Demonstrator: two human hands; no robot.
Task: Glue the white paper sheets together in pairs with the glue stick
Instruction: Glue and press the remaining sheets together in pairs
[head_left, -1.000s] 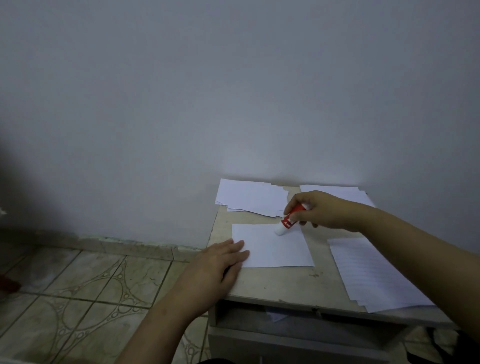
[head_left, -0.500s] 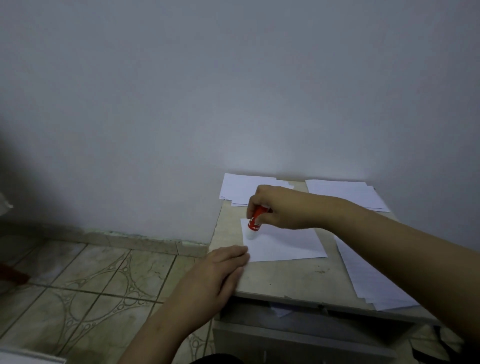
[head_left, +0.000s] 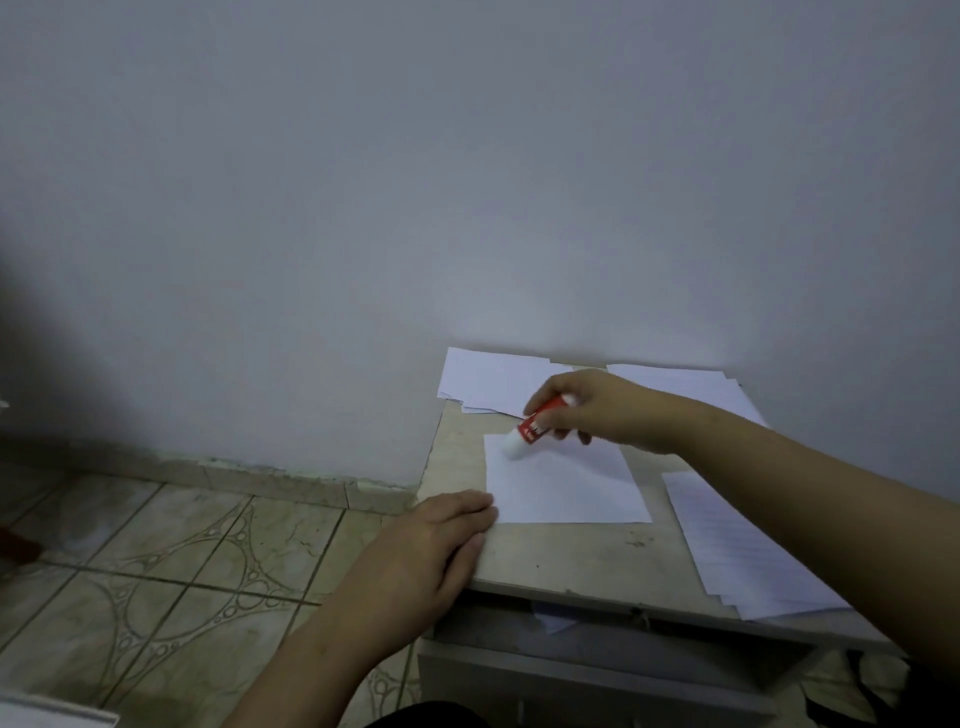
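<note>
The left hand (head_left: 441, 540) lies flat, fingertips pinning the single white paper sheet (head_left: 566, 483) on the small beige table (head_left: 561, 556), while the right hand (head_left: 597, 410) grips the red-and-white glue stick (head_left: 530, 428) at the sheet's far-left corner; excess pressure there could wrinkle it.

Support: a small table (head_left: 571, 551) with a worn pale top, set against the wall.
Centre of the table: one white sheet (head_left: 566, 488) is laid flat.
Far-left corner: a loose paper stack (head_left: 488, 379).
Far-right corner: another stack (head_left: 691, 382).
Right edge: a fanned pile (head_left: 737, 551), overhanging the front.
</note>
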